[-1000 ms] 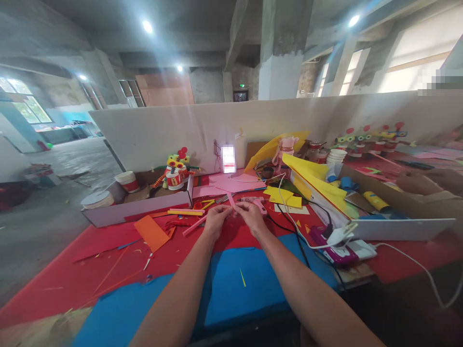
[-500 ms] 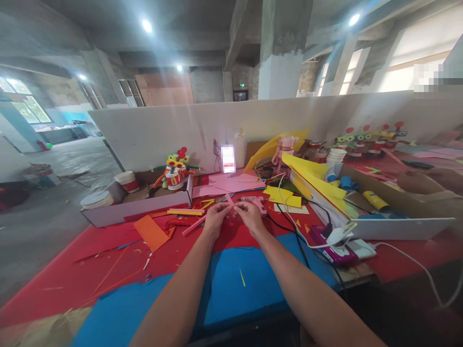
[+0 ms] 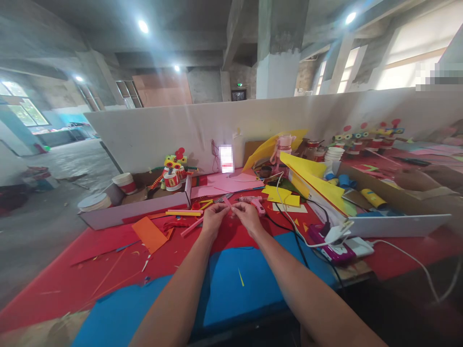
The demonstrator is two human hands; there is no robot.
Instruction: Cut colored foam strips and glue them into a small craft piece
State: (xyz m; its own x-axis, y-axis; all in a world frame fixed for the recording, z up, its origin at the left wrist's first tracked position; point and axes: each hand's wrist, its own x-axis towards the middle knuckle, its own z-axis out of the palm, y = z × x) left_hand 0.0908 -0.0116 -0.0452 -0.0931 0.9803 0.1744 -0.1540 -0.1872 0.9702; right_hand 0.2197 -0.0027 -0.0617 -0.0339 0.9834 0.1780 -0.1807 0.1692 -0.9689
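Over the red-covered table, my left hand (image 3: 214, 219) and my right hand (image 3: 246, 215) are close together, their fingertips almost meeting. Both pinch a small pink paper strip (image 3: 227, 201), whose end shows above the fingers; the rest is hidden by them. A longer pink strip (image 3: 192, 227) lies just left of my left hand. Beyond my right hand rests a pink glue gun (image 3: 256, 202) with a black cord. Yellow paper pieces (image 3: 281, 195) lie to its right. Pink paper sheets (image 3: 235, 180) are farther back.
A cardboard tray (image 3: 144, 212) at left holds paper cups and a decorated cup figure (image 3: 172, 172). An orange paper piece (image 3: 150, 234) lies nearer. Blue sheets (image 3: 246, 279) cover the front edge. At right are a purple power strip (image 3: 334, 246), cables, a white-sided box (image 3: 401, 225) and another person's arm (image 3: 415, 180).
My view has shifted slightly. My hands stay together on the pink strip, with only a small change in the fingers. The other person's arm at right has moved a little.
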